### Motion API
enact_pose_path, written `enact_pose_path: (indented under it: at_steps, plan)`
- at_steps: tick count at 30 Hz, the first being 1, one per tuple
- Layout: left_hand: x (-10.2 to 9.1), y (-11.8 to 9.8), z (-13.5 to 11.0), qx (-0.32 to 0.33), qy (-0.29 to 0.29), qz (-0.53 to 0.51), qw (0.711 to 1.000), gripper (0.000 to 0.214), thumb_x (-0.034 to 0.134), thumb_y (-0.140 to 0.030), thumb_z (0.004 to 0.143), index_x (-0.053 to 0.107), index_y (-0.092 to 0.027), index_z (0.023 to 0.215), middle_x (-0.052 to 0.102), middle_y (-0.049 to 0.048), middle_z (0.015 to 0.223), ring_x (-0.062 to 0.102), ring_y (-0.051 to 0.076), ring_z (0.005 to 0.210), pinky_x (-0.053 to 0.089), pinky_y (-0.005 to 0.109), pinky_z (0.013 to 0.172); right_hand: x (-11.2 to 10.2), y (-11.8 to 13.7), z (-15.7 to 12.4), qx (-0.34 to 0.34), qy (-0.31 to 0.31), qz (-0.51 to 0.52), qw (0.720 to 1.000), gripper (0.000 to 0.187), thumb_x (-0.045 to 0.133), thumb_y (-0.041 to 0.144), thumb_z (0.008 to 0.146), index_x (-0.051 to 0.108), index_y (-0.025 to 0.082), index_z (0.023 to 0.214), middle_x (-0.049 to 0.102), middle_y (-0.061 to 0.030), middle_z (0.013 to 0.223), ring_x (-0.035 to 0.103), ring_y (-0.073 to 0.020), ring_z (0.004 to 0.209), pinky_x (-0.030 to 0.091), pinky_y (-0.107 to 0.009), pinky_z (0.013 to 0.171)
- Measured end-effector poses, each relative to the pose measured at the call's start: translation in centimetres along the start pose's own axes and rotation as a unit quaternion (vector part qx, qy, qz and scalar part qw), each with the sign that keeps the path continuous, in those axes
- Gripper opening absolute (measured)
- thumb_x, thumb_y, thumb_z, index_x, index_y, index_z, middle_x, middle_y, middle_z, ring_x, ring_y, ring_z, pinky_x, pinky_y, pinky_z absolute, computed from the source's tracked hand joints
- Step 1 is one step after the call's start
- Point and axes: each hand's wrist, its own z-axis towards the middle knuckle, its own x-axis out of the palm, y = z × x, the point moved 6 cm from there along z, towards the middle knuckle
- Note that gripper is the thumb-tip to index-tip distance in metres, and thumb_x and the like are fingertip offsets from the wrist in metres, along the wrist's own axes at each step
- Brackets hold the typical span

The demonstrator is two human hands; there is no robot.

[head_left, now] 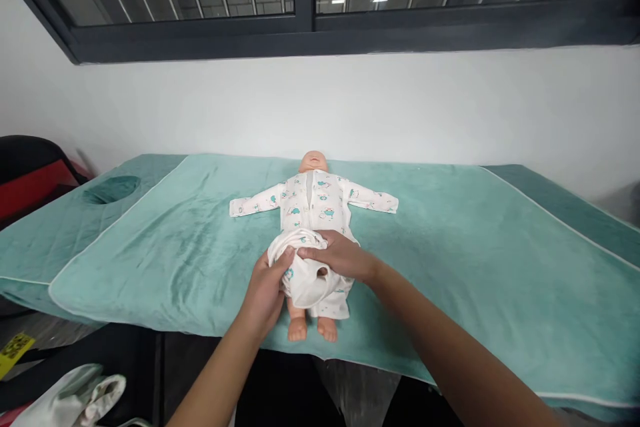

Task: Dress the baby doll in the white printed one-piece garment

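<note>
A baby doll [313, 161] lies on its back on a teal towel [450, 247], head toward the wall, arms spread, bare feet [313, 329] near the front edge. It wears a white printed romper [315, 200]. Bunched white printed cloth [300, 260] sits over its legs. My left hand [265, 290] grips the left side of that bunched cloth, thumb on top. My right hand [337, 257] lies over the cloth from the right, fingers curled onto it.
The towel covers a padded table with a face hole [113, 188] at the left. A white wall and dark window frame stand behind. Pale cloth items [83, 397] lie low at the bottom left. A red and black object [30, 173] is at the far left.
</note>
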Motion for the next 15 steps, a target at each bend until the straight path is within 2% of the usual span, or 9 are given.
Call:
enact_pose_path:
  at_steps: [2,4,8,12,15]
  plan:
    - [-0.7,1.2,-1.8,-0.01,-0.067,-0.017,0.998,0.062,0.077,-0.046,0.073,0.06,-0.018,0.126,0.073,0.0105,0.102,0.069,0.028,0.093,0.056,0.035,0.076,0.5,0.8,0.0,-0.021,0.019,-0.107,0.994,0.032,0.064,0.05,0.083,0.068,0.019,0.09,0.069,-0.0024,0.089,0.061,-0.0171,0.078,0.043,-0.027,0.068]
    - [-1.4,2.9,-3.9,-0.022,-0.127,-0.036,0.991,0.064,0.075,-0.049,0.073,0.059,-0.02,0.128,0.073,0.0107,0.105,0.069,0.029,0.096,0.057,0.036,0.077,1.4,1.2,0.1,-0.027,0.044,-0.217,0.975,0.029,0.066,0.048,0.082,0.066,0.018,0.083,0.069,-0.0016,0.085,0.06,-0.017,0.078,0.04,-0.026,0.068]
    - [-2.9,6.4,-7.6,-0.022,-0.233,-0.065,0.97,0.059,0.071,-0.051,0.076,0.062,-0.017,0.124,0.073,0.0116,0.103,0.069,0.03,0.099,0.056,0.038,0.087,3.2,1.4,0.0,-0.031,0.086,-0.413,0.906,0.028,0.068,0.046,0.078,0.063,0.019,0.072,0.065,0.0005,0.07,0.055,-0.0137,0.066,0.03,-0.025,0.058]
    - [-4.3,8.8,-9.7,-0.028,-0.266,-0.073,0.961,0.054,0.067,-0.049,0.08,0.062,-0.02,0.125,0.074,0.0089,0.095,0.07,0.028,0.097,0.054,0.038,0.091,4.7,0.8,-0.1,-0.033,0.121,-0.514,0.848,0.025,0.062,0.046,0.079,0.066,0.021,0.078,0.066,-0.0004,0.071,0.056,-0.0151,0.065,0.026,-0.026,0.055]
    - [-6.3,10.3,-9.9,-0.04,-0.285,-0.061,0.956,0.052,0.064,-0.049,0.082,0.063,-0.016,0.122,0.074,0.0083,0.09,0.07,0.028,0.094,0.054,0.037,0.088,5.6,0.2,-0.2,-0.041,0.136,-0.558,0.817,0.019,0.059,0.039,0.079,0.067,0.022,0.079,0.068,-0.0015,0.072,0.058,-0.0163,0.065,0.026,-0.027,0.055]
